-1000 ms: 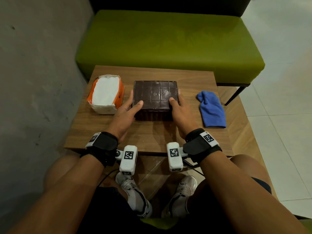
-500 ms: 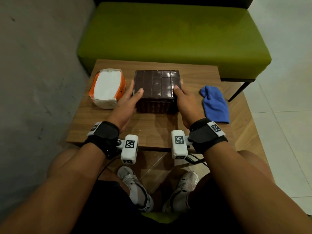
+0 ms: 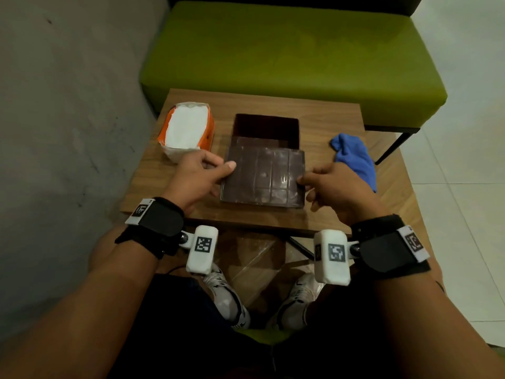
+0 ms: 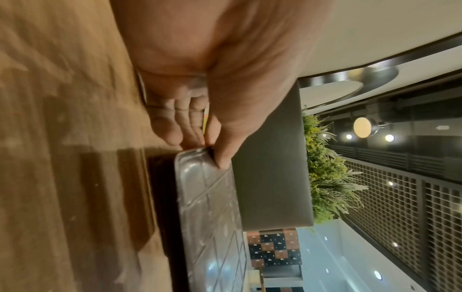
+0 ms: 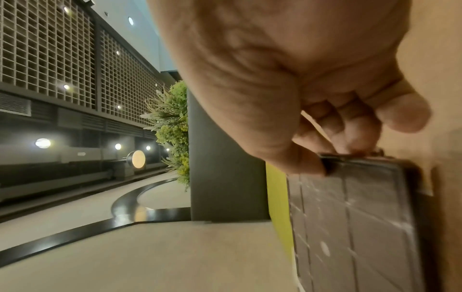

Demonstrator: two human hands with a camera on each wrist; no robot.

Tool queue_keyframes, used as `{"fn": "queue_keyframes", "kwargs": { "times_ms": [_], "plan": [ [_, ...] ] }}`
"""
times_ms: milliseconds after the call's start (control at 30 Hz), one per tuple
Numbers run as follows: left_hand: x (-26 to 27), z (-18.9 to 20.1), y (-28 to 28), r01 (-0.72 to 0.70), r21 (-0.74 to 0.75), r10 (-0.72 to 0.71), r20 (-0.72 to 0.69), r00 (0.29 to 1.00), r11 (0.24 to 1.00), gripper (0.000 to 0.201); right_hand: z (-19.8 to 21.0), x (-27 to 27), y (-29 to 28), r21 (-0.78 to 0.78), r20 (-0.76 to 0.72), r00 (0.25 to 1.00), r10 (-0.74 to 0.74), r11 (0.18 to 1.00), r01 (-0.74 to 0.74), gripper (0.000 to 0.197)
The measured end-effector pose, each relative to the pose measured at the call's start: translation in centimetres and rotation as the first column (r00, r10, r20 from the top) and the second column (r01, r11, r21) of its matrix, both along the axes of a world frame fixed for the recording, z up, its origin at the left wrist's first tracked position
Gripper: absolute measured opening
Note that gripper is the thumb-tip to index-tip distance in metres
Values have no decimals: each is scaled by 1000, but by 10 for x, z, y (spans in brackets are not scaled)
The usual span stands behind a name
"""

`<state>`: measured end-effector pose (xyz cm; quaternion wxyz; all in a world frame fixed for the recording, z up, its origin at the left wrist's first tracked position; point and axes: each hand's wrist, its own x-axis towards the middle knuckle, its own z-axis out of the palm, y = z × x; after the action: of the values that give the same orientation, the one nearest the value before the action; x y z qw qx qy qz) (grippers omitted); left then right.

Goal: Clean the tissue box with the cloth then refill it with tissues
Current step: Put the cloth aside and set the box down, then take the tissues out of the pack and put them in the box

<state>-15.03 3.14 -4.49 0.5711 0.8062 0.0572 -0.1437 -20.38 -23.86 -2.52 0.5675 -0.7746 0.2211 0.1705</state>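
The lid (image 3: 263, 177) of the tissue box is off the base and held above the near half of the wooden surface (image 3: 328, 119). It is a flat, square, dark brown panel with a glossy, leather-like finish and a grid of pressed lines. A raised rim runs along its edge.

The left hand (image 3: 195, 177) pinches the lid's left edge: thumb on top, fingers (image 4: 175, 118) curled beneath. The right hand (image 3: 332, 187) pinches the right edge in the same grip, thumb on top and fingers (image 5: 350, 122) tucked under the rim.

The box base (image 3: 266, 129) rests on the surface behind the lid. It is rectangular, dark brown and open at the top; its interior is in shadow. The lid overlaps its near edge in the head view; whether the 2 parts touch cannot be told.

The tissue pack (image 3: 187, 131) lies left of the base, just beyond the left hand. It is a soft block with an orange wrapper, opened along the top to expose white tissues.

The cloth (image 3: 354, 157) lies crumpled at the right side of the surface. It is blue with a soft, matte texture.

A bench (image 3: 287, 58) with a smooth green cushion stands behind the surface.
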Motion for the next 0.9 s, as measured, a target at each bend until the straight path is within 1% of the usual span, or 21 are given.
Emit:
{"fn": "queue_keyframes", "kwargs": {
  "times_ms": [67, 167, 233, 333, 433, 633, 733, 800, 833, 900],
  "plan": [
    [-1, -9, 0, 59, 58, -52, -107, 993, 997, 29, -7, -1, -1, 3, -109, 994, 20, 1000, -20, 3],
    [-1, -25, -4, 78, 89, -57, -216, 975, 993, 22, -19, 2, 3, -60, -224, 974, 34, 997, -48, 5],
    [1, -34, -8, 63, 101, -39, -231, 972, 993, 18, -26, 5, 10, -127, -260, 964, 47, 988, -82, 5],
    [7, -43, -15, 44, 140, -11, -226, 974, 989, 23, -37, 14, 15, -203, -270, 962, 41, 974, -98, 8],
    [13, -53, -17, 25, 184, 16, -214, 977, 983, 23, -40, 21, 17, -235, -300, 954, 19, 967, -93, 14],
    [12, -60, -16, -33, 216, 77, -196, 978, 976, 22, -44, 22, 15, -353, -289, 956, 50, 923, -155, 24],
    [9, -54, -14, -61, 240, 102, -162, 982, 969, 23, -44, 20, 9, -446, -193, 980, 44, 886, -127, 25],
    [8, -45, -10, -78, 234, 108, -119, 987, 969, 23, -37, 17, 7, -491, -134, 989, 54, 864, -114, 19],
    [7, -39, -8, -80, 221, 104, -100, 990, 972, 21, -32, 16, 8, -510, -127, 988, 87, 849, -140, 15],
    [8, -28, -3, -64, 185, 79, -73, 994, 981, 20, -19, 15, 13, -531, -123, 967, 224, 809, -254, 10]
  ]
}}
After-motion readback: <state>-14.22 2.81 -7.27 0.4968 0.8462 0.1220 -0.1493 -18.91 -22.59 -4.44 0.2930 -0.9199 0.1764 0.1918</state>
